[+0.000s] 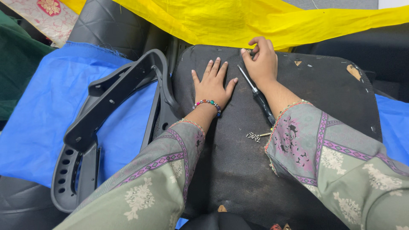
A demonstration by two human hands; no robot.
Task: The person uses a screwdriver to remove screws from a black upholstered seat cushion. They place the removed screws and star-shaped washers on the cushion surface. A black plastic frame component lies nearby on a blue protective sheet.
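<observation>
Nearest the camera, small screws (254, 136) lie loose on the black seat underside (238, 170). Beyond them, the left hand (212, 83) presses flat and open, steadying the panel. A screwdriver (255, 94) lies beside it. Farthest, the right hand (262, 59) pinches something tiny at the edge, under yellow cloth (238, 21).

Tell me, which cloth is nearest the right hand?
The yellow cloth; the right hand is just below its edge. The blue cloth lies far left.

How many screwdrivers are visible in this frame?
1. A black-handled screwdriver with a metal shaft lies on the dark fabric-covered seat panel, between the left hand and right hand. Others may be hidden under the sleeves.
</observation>
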